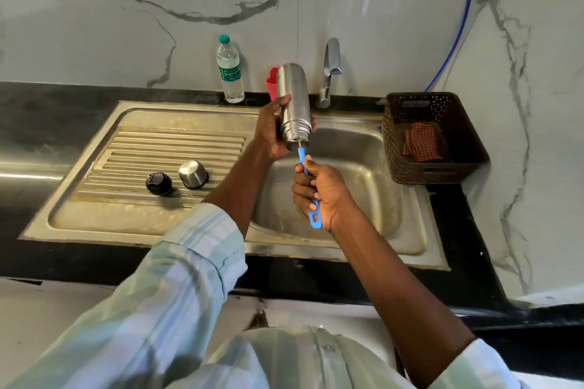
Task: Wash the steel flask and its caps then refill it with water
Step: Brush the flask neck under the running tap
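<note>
The left hand (272, 133) is holding the steel flask (293, 104) above the sink (354, 174), mouth tilted down toward the person, its grip wrapping the lower body, probably so loosened dirt and water drain into the basin. The right hand (319, 191) is closing its grip around the blue brush handle (309, 189), whose wire stem is entering the flask's mouth (the bristles are hidden inside). Both caps, the black inner cap (159, 183) and the steel cup cap (193, 174), are sitting on the ribbed drainboard (142, 148), well apart from the scrubbing. The tap (330, 73) is standing just behind the flask, so lifting it higher risks a knock. A plastic water bottle (230, 71) and a brown basket (442, 139) are resting on the worktop (57, 123).
</note>
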`<act>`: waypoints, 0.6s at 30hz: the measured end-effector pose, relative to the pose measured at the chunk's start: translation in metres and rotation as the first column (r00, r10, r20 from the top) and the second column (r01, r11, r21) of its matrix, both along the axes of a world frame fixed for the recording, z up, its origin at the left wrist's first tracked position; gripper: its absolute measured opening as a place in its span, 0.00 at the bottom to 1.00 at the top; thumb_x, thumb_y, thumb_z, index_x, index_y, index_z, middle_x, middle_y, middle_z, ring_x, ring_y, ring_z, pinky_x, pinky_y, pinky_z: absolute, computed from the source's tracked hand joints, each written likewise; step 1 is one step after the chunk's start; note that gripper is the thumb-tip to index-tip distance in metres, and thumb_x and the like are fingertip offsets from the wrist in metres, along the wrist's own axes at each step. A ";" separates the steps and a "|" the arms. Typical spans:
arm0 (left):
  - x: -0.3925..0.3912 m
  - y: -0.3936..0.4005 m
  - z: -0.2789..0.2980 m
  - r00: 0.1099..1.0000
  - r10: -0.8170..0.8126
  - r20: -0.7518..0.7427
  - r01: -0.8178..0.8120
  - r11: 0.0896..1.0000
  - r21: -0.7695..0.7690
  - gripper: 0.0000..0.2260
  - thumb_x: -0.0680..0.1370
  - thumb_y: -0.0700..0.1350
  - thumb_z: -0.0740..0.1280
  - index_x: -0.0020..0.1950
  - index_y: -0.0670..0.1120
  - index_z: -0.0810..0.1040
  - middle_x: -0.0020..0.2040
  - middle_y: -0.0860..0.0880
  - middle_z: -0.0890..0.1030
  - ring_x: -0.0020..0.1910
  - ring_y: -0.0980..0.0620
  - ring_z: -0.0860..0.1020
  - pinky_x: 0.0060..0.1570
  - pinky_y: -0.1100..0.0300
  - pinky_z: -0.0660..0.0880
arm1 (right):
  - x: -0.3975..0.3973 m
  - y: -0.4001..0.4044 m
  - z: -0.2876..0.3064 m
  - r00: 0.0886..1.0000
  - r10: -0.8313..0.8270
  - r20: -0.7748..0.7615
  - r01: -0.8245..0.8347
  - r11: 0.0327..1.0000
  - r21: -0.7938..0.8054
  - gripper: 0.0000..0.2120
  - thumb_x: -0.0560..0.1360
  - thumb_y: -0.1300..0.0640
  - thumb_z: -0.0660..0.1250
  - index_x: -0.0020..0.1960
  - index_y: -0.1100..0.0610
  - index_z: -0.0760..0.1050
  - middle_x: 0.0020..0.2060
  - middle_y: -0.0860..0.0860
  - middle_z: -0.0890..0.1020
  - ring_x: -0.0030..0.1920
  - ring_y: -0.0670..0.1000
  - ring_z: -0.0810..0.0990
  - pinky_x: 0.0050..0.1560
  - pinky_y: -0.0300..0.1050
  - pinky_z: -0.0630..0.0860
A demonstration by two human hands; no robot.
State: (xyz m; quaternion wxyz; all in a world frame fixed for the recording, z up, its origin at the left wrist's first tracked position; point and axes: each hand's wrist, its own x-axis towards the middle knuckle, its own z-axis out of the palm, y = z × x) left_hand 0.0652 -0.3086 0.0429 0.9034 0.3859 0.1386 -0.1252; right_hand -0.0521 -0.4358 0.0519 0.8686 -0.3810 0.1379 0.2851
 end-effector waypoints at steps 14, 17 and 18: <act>0.017 0.004 0.003 0.999 0.031 -0.039 -0.022 0.973 0.228 0.17 0.74 0.43 0.70 0.58 0.37 0.71 0.37 0.41 0.77 0.33 0.43 0.78 0.37 0.53 0.80 | -0.019 -0.002 0.003 0.998 0.025 -0.063 -0.021 0.997 0.070 0.15 0.84 0.56 0.52 0.41 0.59 0.67 0.21 0.47 0.60 0.16 0.43 0.57 0.14 0.33 0.54; 0.008 -0.006 0.001 1.000 -0.023 -0.003 0.023 0.975 0.222 0.21 0.74 0.43 0.70 0.62 0.36 0.68 0.40 0.38 0.78 0.35 0.40 0.80 0.38 0.50 0.81 | -0.006 0.001 0.004 0.996 0.002 -0.093 0.010 0.992 0.127 0.15 0.84 0.56 0.52 0.40 0.59 0.67 0.21 0.46 0.60 0.15 0.43 0.57 0.14 0.33 0.54; 0.009 -0.004 0.003 1.000 -0.008 -0.004 0.008 0.977 0.215 0.22 0.74 0.43 0.70 0.63 0.36 0.68 0.40 0.38 0.77 0.35 0.40 0.80 0.37 0.50 0.81 | -0.008 0.001 0.005 0.996 0.003 -0.084 0.009 0.991 0.137 0.15 0.84 0.56 0.52 0.40 0.59 0.67 0.21 0.46 0.60 0.15 0.43 0.57 0.14 0.33 0.54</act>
